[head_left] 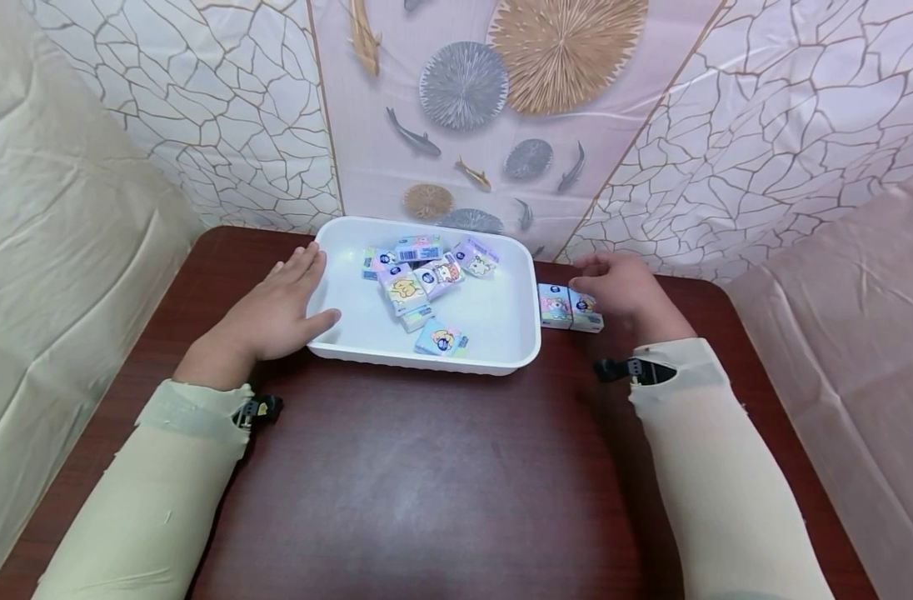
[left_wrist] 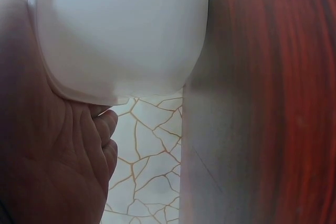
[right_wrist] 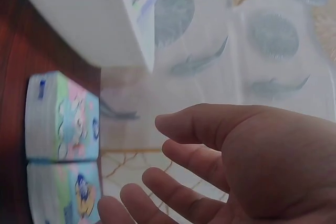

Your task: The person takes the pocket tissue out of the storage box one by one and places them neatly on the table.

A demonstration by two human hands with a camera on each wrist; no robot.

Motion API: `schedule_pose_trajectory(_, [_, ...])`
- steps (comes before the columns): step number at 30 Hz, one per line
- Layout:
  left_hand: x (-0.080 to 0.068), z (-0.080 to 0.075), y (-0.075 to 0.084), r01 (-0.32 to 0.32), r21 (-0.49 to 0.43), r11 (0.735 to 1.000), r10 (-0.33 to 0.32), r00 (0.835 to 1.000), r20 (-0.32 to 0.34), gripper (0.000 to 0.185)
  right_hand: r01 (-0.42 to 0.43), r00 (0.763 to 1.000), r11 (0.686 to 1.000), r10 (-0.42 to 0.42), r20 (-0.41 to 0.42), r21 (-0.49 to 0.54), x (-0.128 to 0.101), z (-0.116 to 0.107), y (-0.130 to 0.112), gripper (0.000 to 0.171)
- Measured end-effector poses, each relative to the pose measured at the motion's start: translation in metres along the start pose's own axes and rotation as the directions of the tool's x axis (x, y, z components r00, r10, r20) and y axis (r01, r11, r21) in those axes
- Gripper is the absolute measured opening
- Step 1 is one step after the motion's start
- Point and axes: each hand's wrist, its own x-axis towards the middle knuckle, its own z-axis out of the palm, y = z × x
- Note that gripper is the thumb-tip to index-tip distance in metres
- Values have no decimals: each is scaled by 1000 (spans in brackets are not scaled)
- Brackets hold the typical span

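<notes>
While the left hand (head_left: 272, 312) is laid flat, fingers straight, against the left rim of the white rectangular plastic tray (head_left: 501, 350) on the dark red wooden table (head_left: 426, 467), two small pastel tissue packs (head_left: 569, 307) beside the tray's right edge are approached by the right hand (head_left: 625, 287), whose relaxed fingers grip nothing.

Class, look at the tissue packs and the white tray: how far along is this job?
Two tissue packs already stand side by side on the table, right of the white tray. The right hand rests at them, fingers relaxed; the left hand steadies the tray's edge. About seven packs remain loose in the tray.
</notes>
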Motion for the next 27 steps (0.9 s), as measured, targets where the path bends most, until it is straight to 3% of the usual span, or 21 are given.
schedule_pose_trajectory(11, [-1,0,0,3,-3,1000,-3,1000,4,98,100,994,995,-101,-44,-30,-3,15,-32,41])
schedule_pose_trajectory(27, [1,1,-3,-9,5,1000,9,1000,4,99,126,992,991,-127,-18,-33,-2,40,-71,40])
